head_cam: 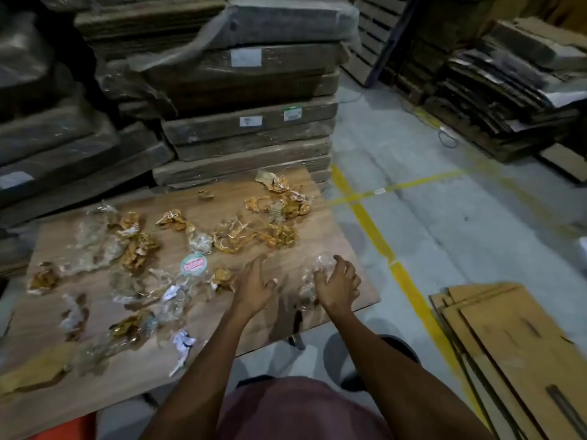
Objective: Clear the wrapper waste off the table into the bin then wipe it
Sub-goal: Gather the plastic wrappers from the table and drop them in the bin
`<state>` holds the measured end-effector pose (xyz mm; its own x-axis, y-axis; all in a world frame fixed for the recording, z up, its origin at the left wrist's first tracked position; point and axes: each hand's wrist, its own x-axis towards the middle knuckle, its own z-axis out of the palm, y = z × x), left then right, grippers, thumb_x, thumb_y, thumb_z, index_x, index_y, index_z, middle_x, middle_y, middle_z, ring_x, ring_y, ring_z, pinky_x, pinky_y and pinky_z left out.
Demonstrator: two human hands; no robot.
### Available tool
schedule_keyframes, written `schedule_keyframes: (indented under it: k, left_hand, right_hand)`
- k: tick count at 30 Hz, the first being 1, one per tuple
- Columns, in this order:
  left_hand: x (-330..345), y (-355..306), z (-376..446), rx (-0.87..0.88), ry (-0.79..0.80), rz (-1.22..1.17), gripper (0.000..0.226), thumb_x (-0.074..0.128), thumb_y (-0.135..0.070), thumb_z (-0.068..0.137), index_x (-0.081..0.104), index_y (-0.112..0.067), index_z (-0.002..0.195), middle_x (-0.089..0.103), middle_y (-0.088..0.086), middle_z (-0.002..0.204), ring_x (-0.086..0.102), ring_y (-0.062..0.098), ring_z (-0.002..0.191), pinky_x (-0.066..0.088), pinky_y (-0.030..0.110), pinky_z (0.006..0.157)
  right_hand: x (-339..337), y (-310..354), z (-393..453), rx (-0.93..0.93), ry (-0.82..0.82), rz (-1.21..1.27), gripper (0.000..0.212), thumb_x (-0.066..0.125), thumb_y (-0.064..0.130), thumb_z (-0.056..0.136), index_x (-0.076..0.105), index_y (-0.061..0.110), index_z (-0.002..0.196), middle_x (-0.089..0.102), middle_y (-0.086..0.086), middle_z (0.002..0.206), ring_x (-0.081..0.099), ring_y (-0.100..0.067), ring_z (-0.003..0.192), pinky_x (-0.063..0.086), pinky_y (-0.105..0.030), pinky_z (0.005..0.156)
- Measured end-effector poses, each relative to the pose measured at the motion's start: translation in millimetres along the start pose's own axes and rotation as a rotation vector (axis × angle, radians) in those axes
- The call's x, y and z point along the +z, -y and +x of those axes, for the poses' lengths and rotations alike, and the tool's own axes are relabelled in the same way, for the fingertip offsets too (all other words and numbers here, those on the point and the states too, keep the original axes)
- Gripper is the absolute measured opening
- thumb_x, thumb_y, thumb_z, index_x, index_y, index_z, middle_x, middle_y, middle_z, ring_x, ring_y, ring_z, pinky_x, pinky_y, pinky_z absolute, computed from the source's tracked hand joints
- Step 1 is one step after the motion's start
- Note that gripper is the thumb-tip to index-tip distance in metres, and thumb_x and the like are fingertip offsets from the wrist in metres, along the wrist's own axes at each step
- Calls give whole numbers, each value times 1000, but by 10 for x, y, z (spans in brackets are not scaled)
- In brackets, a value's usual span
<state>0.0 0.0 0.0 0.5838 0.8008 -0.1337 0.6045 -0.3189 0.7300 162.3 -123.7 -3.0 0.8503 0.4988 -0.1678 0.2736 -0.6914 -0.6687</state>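
Note:
A wooden table (178, 369) is strewn with several crumpled wrappers: golden ones (279, 235), clear plastic ones (92, 242), a round red-and-green label (193, 264) and a white scrap (182, 342). My left hand (254, 289) hovers over the table's near right part, fingers spread and relaxed, holding nothing. My right hand (338, 285) is near the table's right edge, fingers curled on a clear plastic wrapper (309, 289). No bin is plainly in view.
Tall stacks of wrapped flat cardboard (247, 100) stand right behind the table and to its left. Flattened cardboard sheets (514, 350) lie on the grey floor at right. Yellow floor lines (374, 230) run beside the table. An orange object (63, 430) shows at the bottom left.

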Motion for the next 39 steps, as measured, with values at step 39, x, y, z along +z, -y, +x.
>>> schedule_keyframes:
  k: [39]
  left_hand:
    - [32,1168,610,-200,-286,216,65,26,-51,101,36,-12,152,23,22,164,19,44,151,20,63,119]
  right_hand:
    - [1045,127,290,-151,82,-201,97,42,80,81,32,18,154,32,-15,155,27,-37,145,27,-56,116]
